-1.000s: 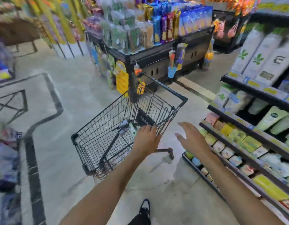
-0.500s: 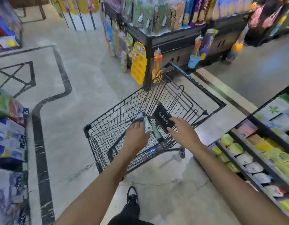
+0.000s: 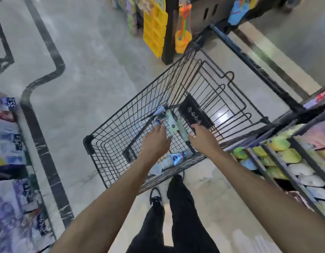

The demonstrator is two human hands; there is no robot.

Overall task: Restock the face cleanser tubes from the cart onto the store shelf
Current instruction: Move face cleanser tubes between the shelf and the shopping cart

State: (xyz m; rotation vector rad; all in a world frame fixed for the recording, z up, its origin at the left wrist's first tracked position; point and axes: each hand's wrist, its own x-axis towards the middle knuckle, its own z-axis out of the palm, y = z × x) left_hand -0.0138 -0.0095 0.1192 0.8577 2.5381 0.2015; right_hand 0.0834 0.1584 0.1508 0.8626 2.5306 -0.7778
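Note:
A black wire cart [image 3: 121, 128] stands in the aisle below me. Several face cleanser tubes lie on its floor: pale green tubes [image 3: 171, 122], a blue and white tube [image 3: 178, 157] near the front wall, and more tubes [image 3: 160, 111] further in. My left hand [image 3: 156, 141] reaches into the basket with fingers stretched out, just over the tubes and holding nothing. My right hand [image 3: 203, 138] is beside it, its fingertips touching the end of a pale green tube [image 3: 183, 134]. Its palm is hidden, so the grip is unclear. The store shelf [image 3: 278, 148] stands at the right.
The shelf rows hold yellow, green and white packs [image 3: 289, 156]. A dark display stand with a yellow hanging rack [image 3: 154, 26] and an orange toy [image 3: 182, 39] stands just beyond the cart. Stacked packages [image 3: 8, 143] line the left. My legs and shoes [image 3: 156, 198] are behind the cart.
The view has tilted down and closer over the cart. Both hands have gone deeper into the basket, the right one from the black flap down to a pale green tube.

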